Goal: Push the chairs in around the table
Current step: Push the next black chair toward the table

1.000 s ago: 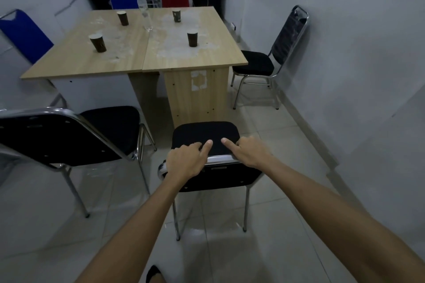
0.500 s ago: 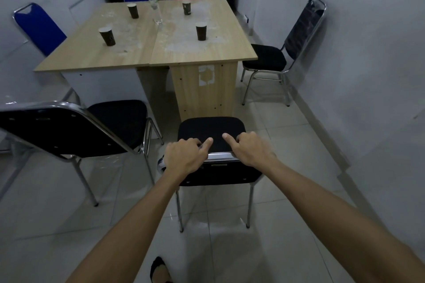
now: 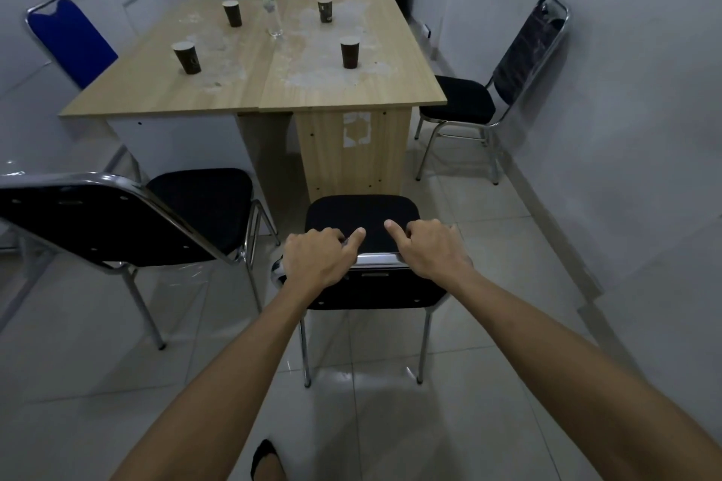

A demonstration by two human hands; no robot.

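grip: left hand [image 3: 318, 260] and right hand [image 3: 429, 248] both sit on the chrome top rail of the near chair [image 3: 361, 225]; fingers curled over the rail, each index finger lying along it toward the other. Two-point hold, probably so the chair tracks straight instead of yawing.
arms: both stretched well forward, so likely a push from the shoulders, low effort.
near chair: seat faces the desk [image 3: 344, 90]; front edge just short of the wooden pedestal panel under the right half. Not tucked yet.
constraint: that panel looks like it blocks the seat from going fully under, so the chair probably stops against it.
second black chair [image 3: 129, 223]: near left, angled, back toward the camera, seat pointing at the left half of the desk, well clear of it. Needs squaring up and a push.
third black chair [image 3: 492, 94]: right side, back close to the wall, seat apart from the desk edge.
blue chair [image 3: 72, 41]: left side; its seat is hidden by the desk top, so can't tell how far in it is.
far end: a blue chair back and a red one show behind the desk; how close they stand is unclear.
on desk: four paper cups [image 3: 349, 51] and a water bottle [image 3: 269, 2], all upright. A bump could tip them, so ease in.
progress: early, one chair in hand, the rest untouched by the look of it.
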